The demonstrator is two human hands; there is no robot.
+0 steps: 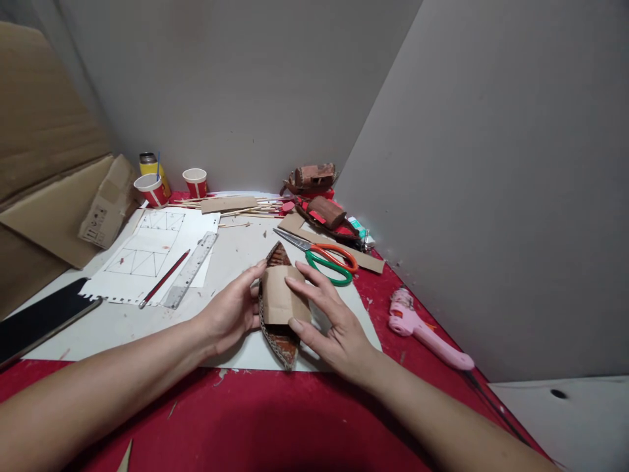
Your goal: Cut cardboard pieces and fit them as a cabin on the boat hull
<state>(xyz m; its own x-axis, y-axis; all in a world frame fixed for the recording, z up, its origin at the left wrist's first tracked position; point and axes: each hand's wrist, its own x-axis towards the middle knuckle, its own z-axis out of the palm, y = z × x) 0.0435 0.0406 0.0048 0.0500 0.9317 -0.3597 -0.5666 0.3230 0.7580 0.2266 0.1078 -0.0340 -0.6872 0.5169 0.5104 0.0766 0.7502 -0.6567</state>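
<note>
A small brown cardboard model boat [286, 348] with pointed ends is between my hands, over the white sheet. A curved piece of plain cardboard [279, 295] arches across its middle like a roof. My left hand [233, 305] grips the boat's left side, thumb near the upper edge and the other fingers partly hidden behind the hull. My right hand [334, 314] is closed on the curved cardboard, with thumb and fingertips pressing its right side. Beyond the right hand lie scissors [334, 257] with orange and green handles.
A pink glue gun [427, 337] rests on the red cloth at right. Two finished model boats [327, 213] stand at the back, near thin sticks [265, 208]. Left are a drawing sheet [135, 246], ruler [191, 270], pencil [164, 278], phone [39, 321] and paper cups [195, 183].
</note>
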